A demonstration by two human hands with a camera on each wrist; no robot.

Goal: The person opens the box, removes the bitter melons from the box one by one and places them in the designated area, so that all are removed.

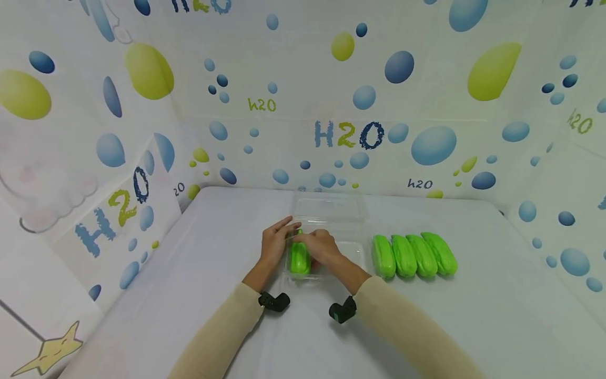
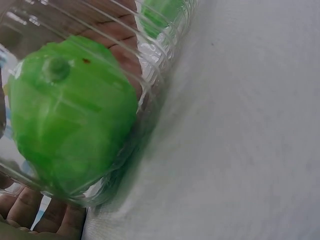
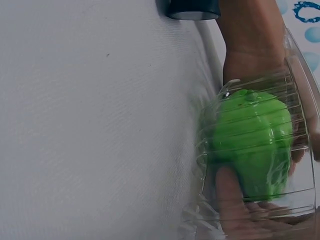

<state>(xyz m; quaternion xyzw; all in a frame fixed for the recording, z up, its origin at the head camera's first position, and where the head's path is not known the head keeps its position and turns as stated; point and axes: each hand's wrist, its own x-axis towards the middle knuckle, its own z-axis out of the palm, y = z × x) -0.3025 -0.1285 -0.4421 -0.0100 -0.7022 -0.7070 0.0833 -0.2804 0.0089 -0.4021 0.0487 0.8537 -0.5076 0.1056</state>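
Head view: right hand (image 1: 322,246) grips a green vegetable (image 1: 300,259) inside the clear tray (image 1: 356,251); left hand (image 1: 276,243) rests open against it.

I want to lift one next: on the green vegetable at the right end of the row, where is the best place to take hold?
Grip the rightmost green vegetable across its middle, from above. It lies flat, its left flank touches its neighbour, and only the top and right side are free.

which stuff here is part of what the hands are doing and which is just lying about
In hand:
- green vegetable held in the tray by the right hand
- clear plastic tray, lid open, steadied by the left hand
- four green vegetables lined up beside the tray

Lying about:
- white table
- bubble-print backdrop
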